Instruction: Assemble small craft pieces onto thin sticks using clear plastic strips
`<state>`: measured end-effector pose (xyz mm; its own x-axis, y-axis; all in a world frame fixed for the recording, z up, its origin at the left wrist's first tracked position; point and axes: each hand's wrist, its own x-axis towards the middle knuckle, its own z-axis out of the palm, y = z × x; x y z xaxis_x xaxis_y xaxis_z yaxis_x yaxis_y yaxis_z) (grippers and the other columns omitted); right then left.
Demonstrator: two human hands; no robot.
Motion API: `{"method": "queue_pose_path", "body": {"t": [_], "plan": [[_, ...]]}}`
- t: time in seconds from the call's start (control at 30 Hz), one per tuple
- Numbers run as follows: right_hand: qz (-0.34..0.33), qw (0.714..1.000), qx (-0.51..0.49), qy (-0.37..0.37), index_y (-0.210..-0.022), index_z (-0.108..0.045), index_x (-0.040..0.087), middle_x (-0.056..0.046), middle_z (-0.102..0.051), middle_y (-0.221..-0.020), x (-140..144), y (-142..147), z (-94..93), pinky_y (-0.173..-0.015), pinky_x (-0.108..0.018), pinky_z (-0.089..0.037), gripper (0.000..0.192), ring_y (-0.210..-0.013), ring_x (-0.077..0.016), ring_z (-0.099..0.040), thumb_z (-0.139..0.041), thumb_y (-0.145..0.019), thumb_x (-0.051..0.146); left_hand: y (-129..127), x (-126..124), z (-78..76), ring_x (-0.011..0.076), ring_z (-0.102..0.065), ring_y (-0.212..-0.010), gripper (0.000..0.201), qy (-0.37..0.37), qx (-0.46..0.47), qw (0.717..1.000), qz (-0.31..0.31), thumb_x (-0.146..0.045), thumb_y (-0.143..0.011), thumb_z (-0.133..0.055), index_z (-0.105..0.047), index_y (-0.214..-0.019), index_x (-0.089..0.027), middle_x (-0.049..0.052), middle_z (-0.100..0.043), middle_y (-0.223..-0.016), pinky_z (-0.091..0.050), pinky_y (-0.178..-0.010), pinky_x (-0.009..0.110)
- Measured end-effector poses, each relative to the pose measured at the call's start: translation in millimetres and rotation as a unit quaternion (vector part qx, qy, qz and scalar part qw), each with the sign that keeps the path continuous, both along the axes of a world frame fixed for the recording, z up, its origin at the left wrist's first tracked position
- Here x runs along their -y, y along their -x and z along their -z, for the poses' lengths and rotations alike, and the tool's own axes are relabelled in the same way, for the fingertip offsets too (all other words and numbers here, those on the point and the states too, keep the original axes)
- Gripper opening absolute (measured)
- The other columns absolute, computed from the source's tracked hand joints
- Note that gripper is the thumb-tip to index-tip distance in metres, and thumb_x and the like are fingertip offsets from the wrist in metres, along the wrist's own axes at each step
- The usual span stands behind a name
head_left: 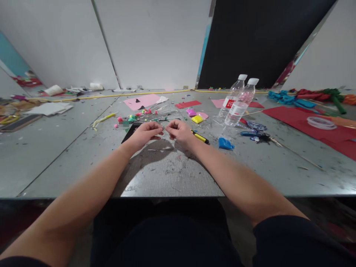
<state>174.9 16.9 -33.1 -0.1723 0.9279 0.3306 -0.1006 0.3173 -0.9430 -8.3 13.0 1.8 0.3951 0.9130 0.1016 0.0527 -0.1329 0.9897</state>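
Observation:
Both my hands meet above the middle of the table, fingertips almost touching. My left hand (pixel 148 132) is closed in a pinch, and whatever it holds is too small to make out. My right hand (pixel 179 132) pinches the same way, its fingertips facing the left ones; nothing I can name shows between them. Under my left hand lies a black flat item (pixel 130 131). A yellow and black utility knife (pixel 200 137) sticks out beside my right hand. On the table just below the hands lies a thin rod-like piece (pixel 161 150).
Two clear water bottles (pixel 236 107) stand right of my hands. A blue packet (pixel 226 143), a yellow packet (pixel 197 119) and a pink packet (pixel 191 112) lie nearby. Red paper (pixel 294 122) bears a tape roll (pixel 321 123). Several small colourful bits (pixel 133 118) lie beyond my left hand.

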Motion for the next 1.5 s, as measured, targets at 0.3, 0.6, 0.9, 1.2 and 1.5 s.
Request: {"method": "queue_pose_path", "body": {"t": [0.3,0.6,0.9,1.2,1.5], "plan": [[0.004,1.0,0.002,0.01,-0.07,-0.052,0.022,0.007,-0.052,-0.058,0.4,-0.4,-5.7,-0.046,-0.023,-0.038,0.045,-0.049,-0.0077,-0.045,-0.085,-0.061,0.05,1.3,-1.1,4.3,0.0138,-0.069,-0.077,0.025,-0.021,0.0,0.998,0.051,-0.032,-0.077,-0.081,-0.06,-0.079,-0.017,0.002,-0.07,-0.075,-0.055,-0.073,0.028],[0.089,0.989,0.094,-0.071,-0.071,-0.046,0.024,0.005,-0.048,-0.06,1.4,5.4,-2.7,-0.053,-0.027,-0.033,0.031,-0.056,-0.0122,-0.044,-0.072,-0.077,0.041,-3.3,0.0,4.3,0.0126,-0.062,-0.063,0.035,-0.093,-0.045,0.995,-0.004,-0.042,-0.073,-0.084,-0.06,-0.071,-0.017,0.0,-0.064,-0.065,-0.053,-0.068,0.031],[0.216,0.945,0.183,-0.162,-0.081,-0.037,0.026,0.002,-0.043,-0.067,12.1,11.9,-2.6,-0.067,-0.033,-0.031,0.02,-0.064,-0.0182,-0.043,-0.053,-0.092,0.024,-6.8,3.6,2.2,0.0112,-0.059,-0.064,0.03,-0.08,-0.022,0.997,0.008,-0.039,-0.073,-0.084,-0.063,-0.073,-0.017,-0.001,-0.062,-0.067,-0.051,-0.068,0.029],[0.213,0.957,0.147,-0.13,-0.078,-0.042,0.025,0.004,-0.043,-0.063,13.2,14.8,-3.4,-0.065,-0.031,-0.032,0.019,-0.062,-0.0156,-0.043,-0.057,-0.084,0.017,-8.5,4.1,4.2,0.0108,-0.058,-0.064,0.032,-0.085,-0.022,0.996,-0.004,-0.044,-0.077,-0.079,-0.061,-0.074,-0.018,0.0,-0.065,-0.072,-0.051,-0.068,0.029],[-0.066,0.979,-0.132,0.143,-0.071,-0.062,0.018,0.003,-0.061,-0.067,10.8,-1.3,-18.6,-0.062,-0.025,-0.041,0.023,-0.065,-0.0106,-0.053,-0.08,-0.067,0.032,-3.7,-5.2,8.8,0.0101,-0.056,-0.061,0.029,-0.095,-0.027,0.995,0.002,-0.041,-0.076,-0.08,-0.062,-0.08,-0.018,-0.002,-0.062,-0.067,-0.05,-0.062,0.026]]}}
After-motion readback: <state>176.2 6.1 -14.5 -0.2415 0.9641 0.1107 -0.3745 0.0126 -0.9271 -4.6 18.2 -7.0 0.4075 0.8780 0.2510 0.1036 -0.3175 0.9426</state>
